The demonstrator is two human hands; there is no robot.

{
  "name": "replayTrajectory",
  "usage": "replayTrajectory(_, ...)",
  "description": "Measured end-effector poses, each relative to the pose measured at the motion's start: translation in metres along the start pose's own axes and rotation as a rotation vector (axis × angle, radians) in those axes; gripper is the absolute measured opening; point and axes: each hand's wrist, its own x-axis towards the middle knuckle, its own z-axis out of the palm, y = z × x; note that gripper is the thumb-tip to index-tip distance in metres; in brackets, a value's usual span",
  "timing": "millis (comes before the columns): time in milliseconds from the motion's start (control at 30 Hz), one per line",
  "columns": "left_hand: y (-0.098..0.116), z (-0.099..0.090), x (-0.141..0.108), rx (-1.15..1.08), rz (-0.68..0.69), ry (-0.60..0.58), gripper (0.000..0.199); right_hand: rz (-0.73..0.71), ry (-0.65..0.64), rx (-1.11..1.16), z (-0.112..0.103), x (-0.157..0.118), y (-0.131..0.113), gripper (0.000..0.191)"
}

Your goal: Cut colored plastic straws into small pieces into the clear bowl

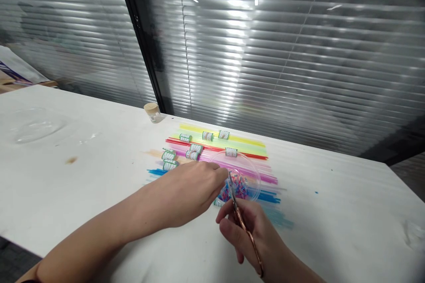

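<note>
My right hand [254,225] is closed on a pair of copper-handled scissors [241,219], blades pointing up and away over a clear round bowl [258,177]. Small cut pieces in pink, blue and red [239,185] lie inside the bowl. My left hand [195,190] is closed at the bowl's left side, fingertips near the scissor blades; whatever it pinches is hidden. Beneath and around the bowl lie bundles of thin coloured sticks, such as the yellow sticks [245,139], red sticks [215,147], purple sticks [265,177] and blue sticks [270,196].
Several printed paper bands [207,136] sit around the bundles. A small jar with a cork lid [152,112] stands near the back edge of the white table [109,168]. Clear plastic [38,130] lies at left, more [414,232] at right. Window blinds [282,53] rise behind.
</note>
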Motion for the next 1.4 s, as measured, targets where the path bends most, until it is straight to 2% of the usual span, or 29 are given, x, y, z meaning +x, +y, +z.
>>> replayTrajectory(467, -0.002, 0.007, 0.000, -0.012, 0.030, 0.001, 0.015, 0.064, 0.029, 0.010, 0.002, 0.002, 0.002, 0.037)
replayTrajectory(700, -0.003, 0.007, 0.005, 0.030, 0.018, 0.007, 0.021, 0.144, 0.066, 0.000, 0.003, 0.002, -0.002, 0.041)
replayTrajectory(867, -0.004, 0.007, 0.010, 0.097, -0.011, 0.029, 0.024, 0.082, 0.179, 0.006, -0.008, -0.002, -0.014, 0.047)
replayTrajectory(1133, -0.006, 0.010, 0.016, 0.145, -0.062, 0.037, 0.011, 0.000, 0.450, -0.008, -0.037, -0.021, -0.049, 0.054)
replayTrajectory(1200, -0.008, 0.014, 0.016, 0.135, -0.109, 0.069, 0.014, -0.029, 0.495, -0.028, -0.043, -0.024, -0.051, 0.052)
replayTrajectory(1300, -0.013, 0.024, 0.020, 0.153, -0.278, 0.105, 0.034, -0.062, 0.559, -0.084, -0.049, -0.026, -0.051, 0.046)
replayTrajectory(1400, -0.021, 0.033, 0.031, 0.135, -0.381, 0.038, 0.044, -0.065, 0.588, -0.121, -0.051, -0.027, -0.050, 0.043)
